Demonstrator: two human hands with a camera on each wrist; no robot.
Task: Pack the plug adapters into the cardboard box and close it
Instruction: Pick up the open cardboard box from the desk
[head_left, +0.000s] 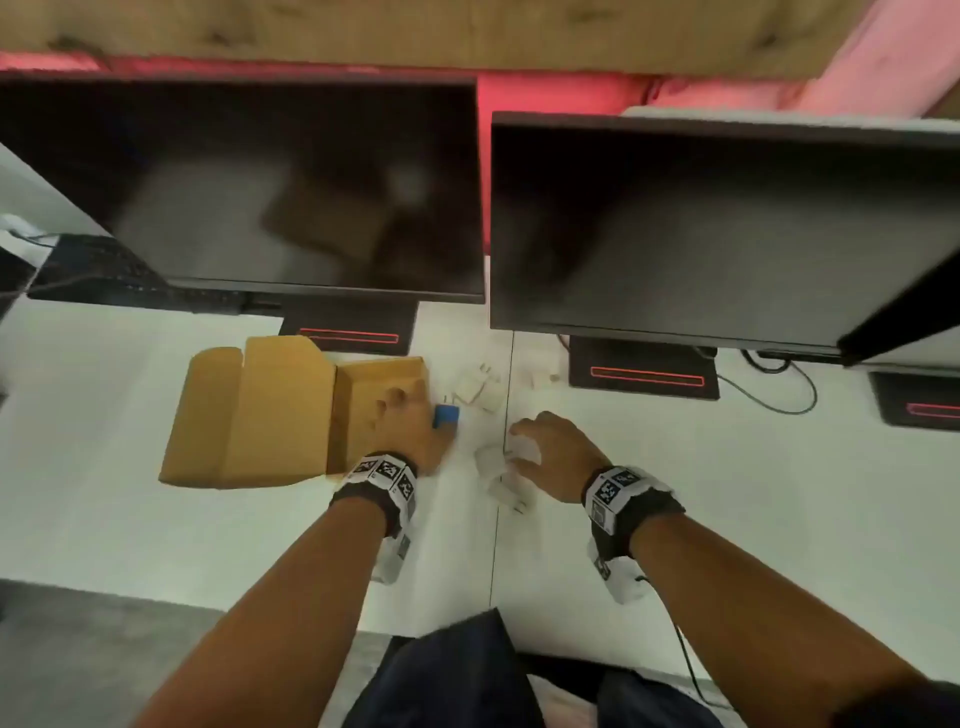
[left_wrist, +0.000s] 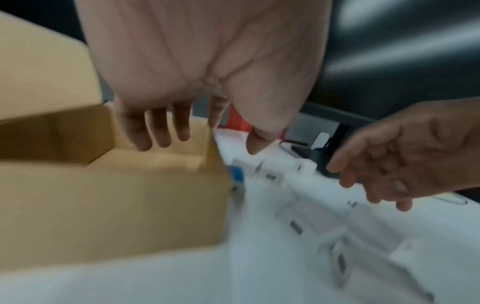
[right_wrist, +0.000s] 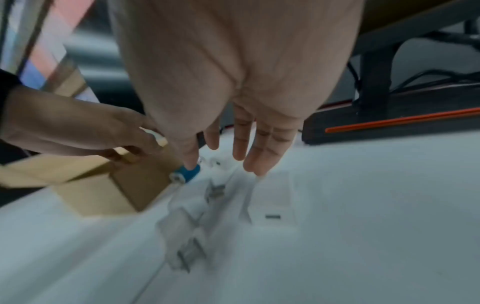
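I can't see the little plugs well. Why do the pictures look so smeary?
Head view: mild blur, white plugs fade into the pale desk. Left wrist view: box and plugs streaked by motion. Right wrist view: plugs smeared too, only the blue plug stands out.

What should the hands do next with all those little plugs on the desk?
Probably the right hand should close on the white adapter under its spread fingers and drop it into the open box. The box looks empty where visible, several white adapters and a blue one lie on the desk, and the left hand rests at the box's edge.
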